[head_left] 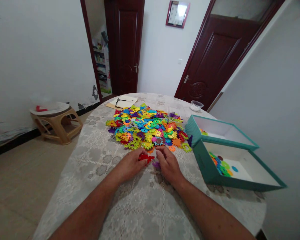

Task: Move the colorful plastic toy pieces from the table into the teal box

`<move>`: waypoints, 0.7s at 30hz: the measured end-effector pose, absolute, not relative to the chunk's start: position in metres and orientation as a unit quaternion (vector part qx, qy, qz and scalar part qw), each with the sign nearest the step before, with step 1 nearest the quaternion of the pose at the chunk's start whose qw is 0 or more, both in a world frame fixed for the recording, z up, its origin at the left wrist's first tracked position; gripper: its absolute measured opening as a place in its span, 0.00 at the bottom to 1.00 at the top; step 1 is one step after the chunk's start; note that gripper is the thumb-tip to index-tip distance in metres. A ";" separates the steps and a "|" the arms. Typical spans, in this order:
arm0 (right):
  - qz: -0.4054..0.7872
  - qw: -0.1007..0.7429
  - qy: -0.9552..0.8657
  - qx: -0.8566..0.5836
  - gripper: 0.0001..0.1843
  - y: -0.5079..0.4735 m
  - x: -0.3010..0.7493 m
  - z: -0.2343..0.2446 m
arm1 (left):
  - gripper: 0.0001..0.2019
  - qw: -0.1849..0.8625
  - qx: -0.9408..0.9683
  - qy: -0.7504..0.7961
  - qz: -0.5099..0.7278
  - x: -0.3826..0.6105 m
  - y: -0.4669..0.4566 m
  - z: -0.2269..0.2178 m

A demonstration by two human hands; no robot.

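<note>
My left hand is closed around a red toothed piece, probably one of the plastic gears. Just to its right my right hand curls with thumb and fingers together; whatever sits between them, if anything, is hidden. A purple gear shows beside the right thumb, and I cannot tell whether it is held or lies on the table. Beyond both hands spreads a big heap of colourful plastic gears in yellow, blue, green, orange, purple and red.
On the right stands an open green box with several gears inside, its lid part behind it. Glasses lie on paper at the far left of the cloth-covered table. A clear bowl is at the far right. A stool stands left.
</note>
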State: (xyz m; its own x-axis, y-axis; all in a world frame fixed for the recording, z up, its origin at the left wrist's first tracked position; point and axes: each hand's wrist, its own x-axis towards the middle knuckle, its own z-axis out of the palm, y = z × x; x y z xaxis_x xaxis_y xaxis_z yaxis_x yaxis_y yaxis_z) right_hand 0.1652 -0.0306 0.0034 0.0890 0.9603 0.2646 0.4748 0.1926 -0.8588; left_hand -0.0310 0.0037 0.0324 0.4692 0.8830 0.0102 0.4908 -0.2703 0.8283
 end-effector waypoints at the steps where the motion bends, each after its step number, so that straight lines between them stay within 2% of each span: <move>1: 0.258 0.468 -0.614 -0.581 0.16 -0.030 0.165 0.003 | 0.07 0.410 0.759 0.447 0.237 -0.029 0.001 0.032; 6: 0.219 0.457 -0.637 -0.581 0.18 -0.030 0.160 0.002 | 0.08 0.482 0.752 0.394 0.215 -0.014 -0.013 0.027; 12: 0.165 0.420 -0.651 -0.611 0.21 -0.031 0.156 -0.002 | 0.07 0.499 0.744 0.381 0.230 -0.004 -0.017 0.019; 16: 0.150 0.443 -0.671 -0.575 0.22 -0.031 0.152 -0.005 | 0.08 0.493 0.751 0.365 0.245 -0.002 -0.017 0.015; 21: 0.189 0.482 -0.668 -0.534 0.22 -0.034 0.150 -0.004 | 0.14 0.494 0.736 0.372 0.275 0.002 -0.021 0.016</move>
State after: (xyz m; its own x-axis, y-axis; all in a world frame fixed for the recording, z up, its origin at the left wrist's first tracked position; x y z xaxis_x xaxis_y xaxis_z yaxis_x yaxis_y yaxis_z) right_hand 0.1500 -0.0343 -0.0043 0.0363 0.8961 0.4423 0.5310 0.3576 -0.7682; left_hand 0.0018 -0.0214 0.0160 0.5713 0.8199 0.0379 0.2765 -0.2357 0.9317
